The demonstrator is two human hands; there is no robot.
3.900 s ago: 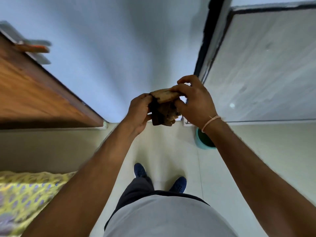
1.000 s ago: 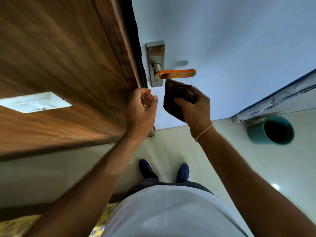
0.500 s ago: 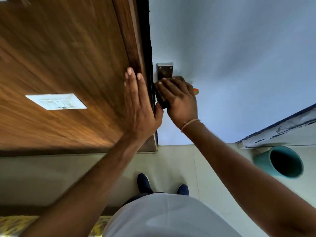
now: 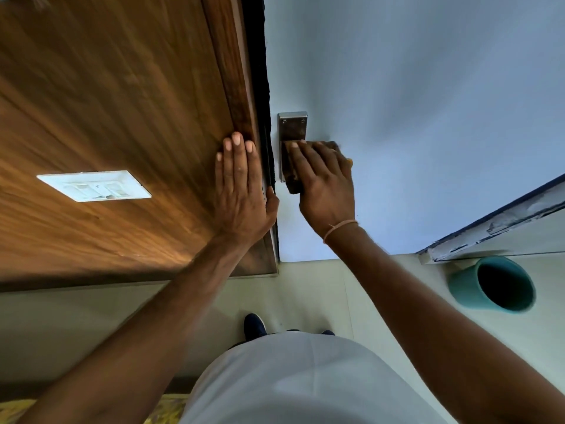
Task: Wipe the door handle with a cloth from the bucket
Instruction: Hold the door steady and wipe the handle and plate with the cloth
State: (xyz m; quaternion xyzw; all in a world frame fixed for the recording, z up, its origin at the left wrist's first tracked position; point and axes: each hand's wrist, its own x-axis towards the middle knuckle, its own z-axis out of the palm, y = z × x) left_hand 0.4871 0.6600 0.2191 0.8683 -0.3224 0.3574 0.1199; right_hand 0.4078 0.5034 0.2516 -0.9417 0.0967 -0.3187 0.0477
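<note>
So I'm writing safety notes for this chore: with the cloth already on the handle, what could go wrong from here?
1. The left hand lies flat on the brown wooden panel, thumb at the dark gap beside the pale blue door; it might get pinched if the door shifts.
2. The right hand presses the dark brown cloth over the orange lever handle; pushing down could unlatch the door.
3. The open teal bucket stands by the feet and could be kicked.

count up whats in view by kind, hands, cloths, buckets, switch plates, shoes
hands: 2, left hand flat on the wood panel, right hand pressing the cloth on the handle plate
cloths: 1
buckets: 1, teal bucket on the floor
switch plates: 1
shoes: 2, one mostly hidden
total: 7
</note>
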